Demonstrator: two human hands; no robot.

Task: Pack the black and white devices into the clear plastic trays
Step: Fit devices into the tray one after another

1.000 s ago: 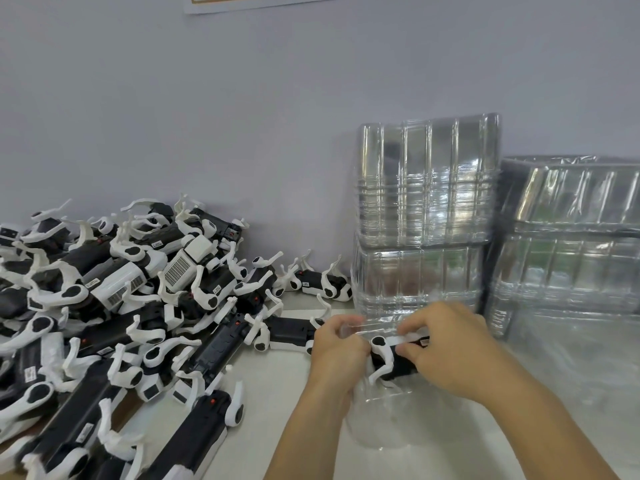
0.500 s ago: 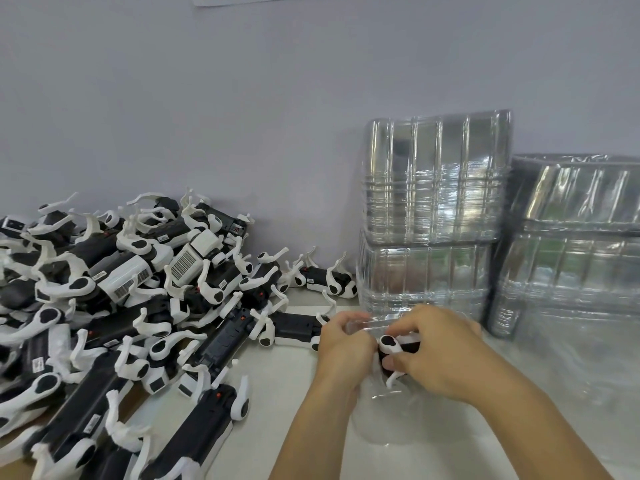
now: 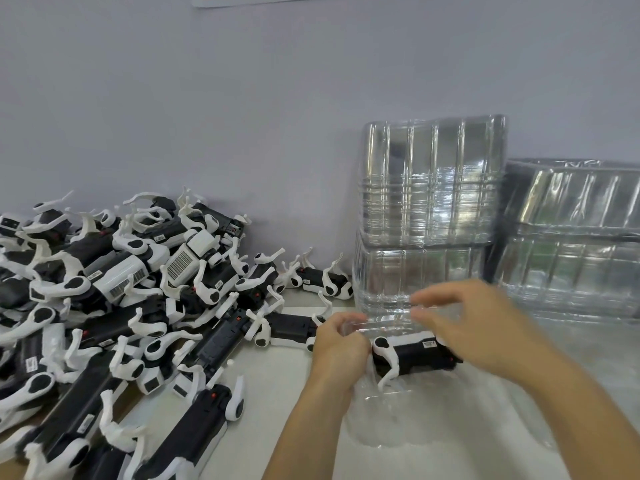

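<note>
A black and white device (image 3: 414, 356) lies in a clear plastic tray (image 3: 384, 431) on the table in front of me, one white arm pointing down. My left hand (image 3: 341, 346) is closed on the tray's left rim. My right hand (image 3: 481, 327) hovers over the device's right end, blurred, its fingertips pinching a clear plastic edge above the device. A big pile of the same devices (image 3: 138, 306) covers the table's left side.
Two stacks of empty clear trays stand against the wall: a tall stack (image 3: 429, 202) just behind my hands and a lower stack (image 3: 571, 244) to the right. A loose device (image 3: 291, 329) lies right beside my left hand. Plastic film covers the table at right.
My right hand has let go of the device and risen to the clear edge above it. The device now rests lower in the tray, fully visible. My left hand stays on the rim.
</note>
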